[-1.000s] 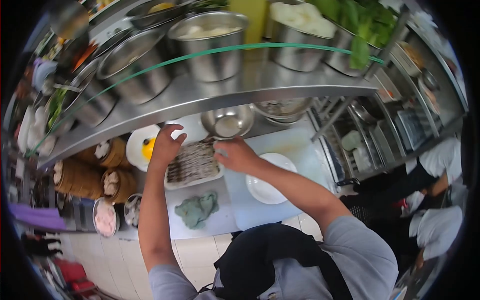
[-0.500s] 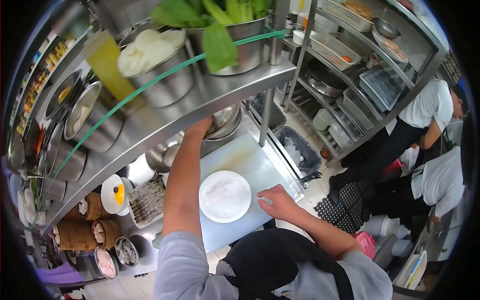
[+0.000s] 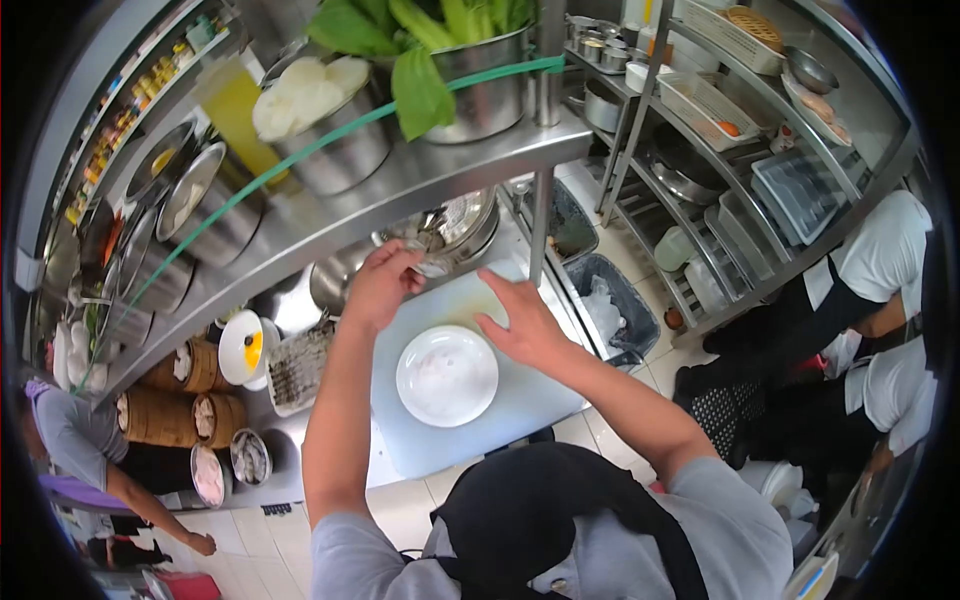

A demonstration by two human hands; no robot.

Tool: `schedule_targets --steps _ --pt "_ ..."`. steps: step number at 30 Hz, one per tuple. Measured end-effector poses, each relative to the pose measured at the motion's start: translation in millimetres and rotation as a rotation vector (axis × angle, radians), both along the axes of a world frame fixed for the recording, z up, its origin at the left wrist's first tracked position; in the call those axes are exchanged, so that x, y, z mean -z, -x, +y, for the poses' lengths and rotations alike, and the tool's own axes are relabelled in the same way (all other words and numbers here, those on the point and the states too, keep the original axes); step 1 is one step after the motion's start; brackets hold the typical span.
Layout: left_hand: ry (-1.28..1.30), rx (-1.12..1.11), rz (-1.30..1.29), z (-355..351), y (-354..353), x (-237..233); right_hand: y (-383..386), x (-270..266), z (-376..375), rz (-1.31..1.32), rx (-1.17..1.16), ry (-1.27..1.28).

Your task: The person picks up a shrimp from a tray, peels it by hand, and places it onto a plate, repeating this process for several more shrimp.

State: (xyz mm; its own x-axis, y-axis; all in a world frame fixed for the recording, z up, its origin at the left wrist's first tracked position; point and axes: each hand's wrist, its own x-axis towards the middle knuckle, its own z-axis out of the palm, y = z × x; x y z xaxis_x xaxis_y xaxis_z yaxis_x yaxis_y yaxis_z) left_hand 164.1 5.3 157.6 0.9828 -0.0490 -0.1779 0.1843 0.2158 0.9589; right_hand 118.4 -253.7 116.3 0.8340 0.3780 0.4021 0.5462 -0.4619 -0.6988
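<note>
A round white plate (image 3: 408, 390) with a small, pale, translucent bit on it lies on the light cutting board (image 3: 405, 450). Beyond the plate, my left hand (image 3: 380, 287) is raised in front of a metal bowl (image 3: 470, 225) with greyish pieces in it. Its fingertips are drawn together; what they pinch, if anything, is too small to name. My right hand (image 3: 525, 325) hovers over the board by the plate's right rim, thumb and fingers apart, with nothing in it.
A steel shelf (image 3: 350, 205) crosses above the counter, bearing a pot of leafy greens (image 3: 480, 90). To the left are bamboo steamers (image 3: 155, 415), a tray of greyish food (image 3: 300, 365) and a white bowl with yellow liquid (image 3: 240, 348). Other people stand at both sides.
My left hand has come back from the metal bowl into the open. My right hand has moved from beside the plate to above its right rim. A person has appeared at the left.
</note>
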Motion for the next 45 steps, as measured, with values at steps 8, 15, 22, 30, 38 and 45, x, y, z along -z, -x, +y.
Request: schedule_targets --steps 8,15,22,30,38,45 --pt "0.362 0.124 0.311 6 114 35 34 34 38 0.364 -0.23 -0.04" --pt "-0.406 0.291 0.138 20 140 85 43 55 36 0.419 -0.315 0.193" --pt "-1.266 0.198 -0.584 20 148 119 41 89 44 -0.093 -0.337 0.482" --pt "-1.095 0.138 -0.614 5 148 141 40 94 56 0.002 -0.377 0.397" --pt "-1.061 0.103 -0.618 1 144 148 31 108 60 0.05 -0.446 0.357" --pt "-1.059 0.096 -0.6 1 148 140 25 97 50 0.069 -0.448 0.421"
